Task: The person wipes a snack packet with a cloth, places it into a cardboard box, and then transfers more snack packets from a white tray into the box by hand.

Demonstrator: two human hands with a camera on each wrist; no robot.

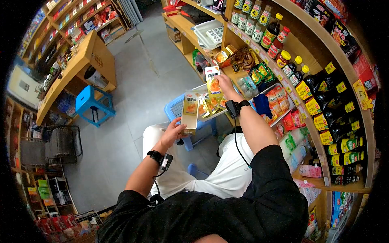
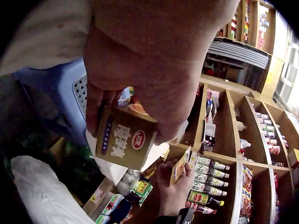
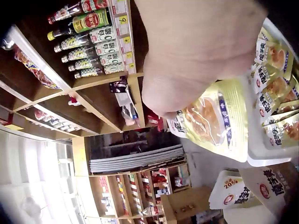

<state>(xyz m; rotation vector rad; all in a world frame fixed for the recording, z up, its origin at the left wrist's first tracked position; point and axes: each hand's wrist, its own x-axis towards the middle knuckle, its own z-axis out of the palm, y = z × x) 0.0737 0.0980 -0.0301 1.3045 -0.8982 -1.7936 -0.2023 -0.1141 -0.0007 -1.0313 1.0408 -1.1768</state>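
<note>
My left hand (image 1: 172, 131) grips a tall open carton (image 1: 189, 111) by its lower end; the left wrist view shows the brown printed bottom of that carton (image 2: 125, 138) between thumb and fingers. To its right, my right hand (image 1: 225, 86) pinches a white and yellow snack packet (image 1: 212, 79) upright. In the right wrist view the packet (image 3: 219, 120) hangs from the thumb side of my right hand (image 3: 201, 56). Beside and below the packet is a white tray (image 3: 268, 156) holding several small yellow packets (image 3: 275, 98).
A blue stool (image 1: 174, 108) stands under the tray's left side. At right, curved shelves (image 1: 283, 77) hold bottles and bags. A second tray (image 1: 283, 115) holds orange packets. Another blue stool (image 1: 96, 101) stands on the floor at left, near a wooden counter (image 1: 87, 48).
</note>
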